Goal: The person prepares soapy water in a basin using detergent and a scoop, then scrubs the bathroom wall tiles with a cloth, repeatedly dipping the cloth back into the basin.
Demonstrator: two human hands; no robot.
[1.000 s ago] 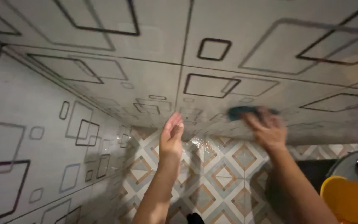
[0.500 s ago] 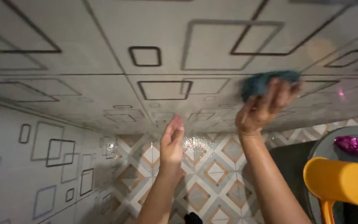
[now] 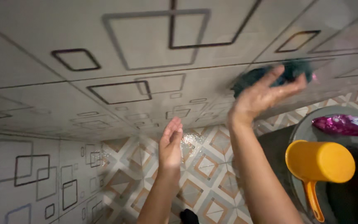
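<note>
— Right hand (image 3: 266,93) grips a dark teal scrubbing pad (image 3: 270,74), fingers curled over it, pressing it flat against the wall tile (image 3: 154,37).
— And the left hand (image 3: 170,145)?
— Open, fingers straight, holding nothing, lower down and apart from the pad.
— How should the scrubbing go?
— I'd keep the whole pad flat and work along the grout lines with even pressure.
— What does the pad look like?
— Blurred, oval, soft, wet; below it sits a yellow scoop (image 3: 320,164).
</note>
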